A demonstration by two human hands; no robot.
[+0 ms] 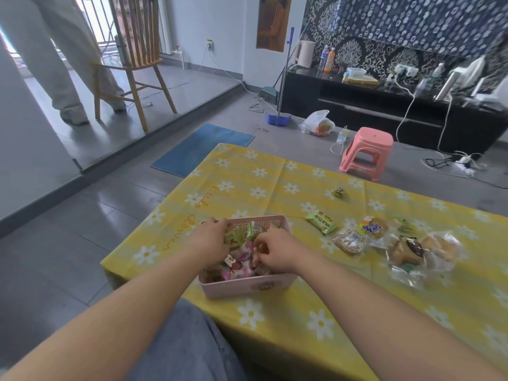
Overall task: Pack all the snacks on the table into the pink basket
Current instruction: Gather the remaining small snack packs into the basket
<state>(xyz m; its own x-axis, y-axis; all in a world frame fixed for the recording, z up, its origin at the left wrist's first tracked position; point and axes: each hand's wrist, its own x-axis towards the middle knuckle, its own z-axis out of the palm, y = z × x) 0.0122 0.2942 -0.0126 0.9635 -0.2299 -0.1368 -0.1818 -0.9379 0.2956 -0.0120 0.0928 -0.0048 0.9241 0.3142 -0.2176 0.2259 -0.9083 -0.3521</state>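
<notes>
The pink basket (247,285) stands near the table's front left corner, holding several wrapped snacks. My left hand (210,239) rests over the basket's left side on the snacks, fingers curled; whether it grips one I cannot tell. My right hand (275,250) is over the basket's right side, fingertips pinched on a small wrapped snack. To the right on the table lie a green packet (321,221), a clear-wrapped cereal bar (350,241), a yellow-blue wrapped bun (373,227), several bagged pastries (423,250) and, farther back, a small lone sweet (339,192).
The table carries a yellow daisy-print cloth (275,177). A pink stool (367,151) stands behind it, a blue mat (203,148) on the floor to the left. A wooden chair (137,64) and a person's legs (63,64) are at the far left.
</notes>
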